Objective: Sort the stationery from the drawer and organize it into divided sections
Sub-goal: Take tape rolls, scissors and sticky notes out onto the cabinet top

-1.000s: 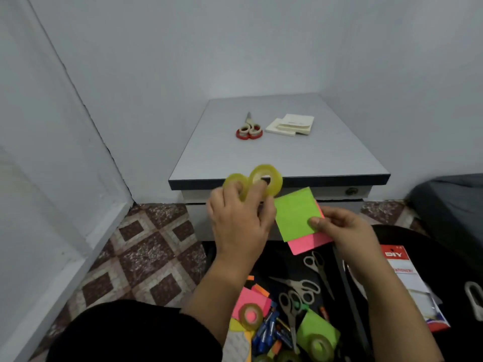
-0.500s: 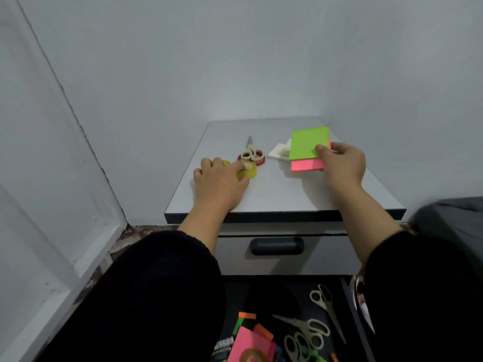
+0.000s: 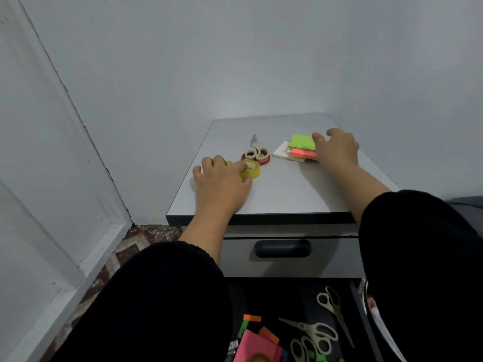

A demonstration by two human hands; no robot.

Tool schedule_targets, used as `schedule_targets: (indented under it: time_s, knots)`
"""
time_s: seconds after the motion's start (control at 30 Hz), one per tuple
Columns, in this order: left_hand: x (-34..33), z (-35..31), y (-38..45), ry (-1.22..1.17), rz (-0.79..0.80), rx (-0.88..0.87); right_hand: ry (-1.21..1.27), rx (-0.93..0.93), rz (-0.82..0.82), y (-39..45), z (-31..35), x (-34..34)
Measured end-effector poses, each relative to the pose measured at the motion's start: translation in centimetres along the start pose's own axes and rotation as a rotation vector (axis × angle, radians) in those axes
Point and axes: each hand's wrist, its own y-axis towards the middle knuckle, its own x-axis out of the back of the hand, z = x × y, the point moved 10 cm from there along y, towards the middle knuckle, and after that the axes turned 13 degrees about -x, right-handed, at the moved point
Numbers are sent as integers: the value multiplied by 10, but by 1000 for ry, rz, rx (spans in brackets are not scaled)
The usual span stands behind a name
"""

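Note:
My left hand [image 3: 222, 180] lies on the grey cabinet top [image 3: 287, 197], its fingers curled over two yellow tape rolls [image 3: 251, 172] that sit on the surface; one roll is mostly hidden under the fingers. My right hand [image 3: 338, 150] holds a green sticky-note pad [image 3: 302, 141] and a pink pad [image 3: 303, 153] at their right edge. Both pads rest on a white note pad [image 3: 281, 152]. Between my hands lie scissors with red and cream handles [image 3: 257, 154], just beyond the tape rolls.
Below the top is a shut drawer with a black handle [image 3: 282, 248]. Under it an open drawer [image 3: 359, 322] holds several cream scissors [image 3: 313, 333], pink notes [image 3: 254, 346] and coloured tabs. Grey walls close in behind and on both sides; patterned floor tiles [image 3: 141, 241] show at the left.
My right hand has lowered the green and pink pads onto the white pad. My left hand stays over the tape rolls on the top, with one roll now showing past the fingertips.

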Motion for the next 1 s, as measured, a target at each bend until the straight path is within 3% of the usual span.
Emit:
schedule_targets:
  time_s: [0.2,0.37,0.47,0.6,0.7,0.77,0.87,1.0]
  knots:
    - [0,2,-1,-32,-10,14,152,-5,18,-18,-25,10]
    - [13,-3,-4,-54,-130,-36,292,158,-22,-66,-18,30]
    - [28,-6,-13,-144,-275,-62,441,338,-128,-116,-17,54]
    - [68,-23,-49,-126,-653,-196,403,654,-181,-183,-35,58]
    - [65,-38,-93,-222,-733,-222,311,572,-63,-197,-87,29]
    - [41,-52,-122,-283,-658,-243,225,378,34,-194,-136,3]
    - [-17,-64,-161,-286,-418,-242,-101,114,184,-188,-209,-38]
    - [-108,-67,-207,-252,-15,-266,-564,-44,406,-193,-274,-76]
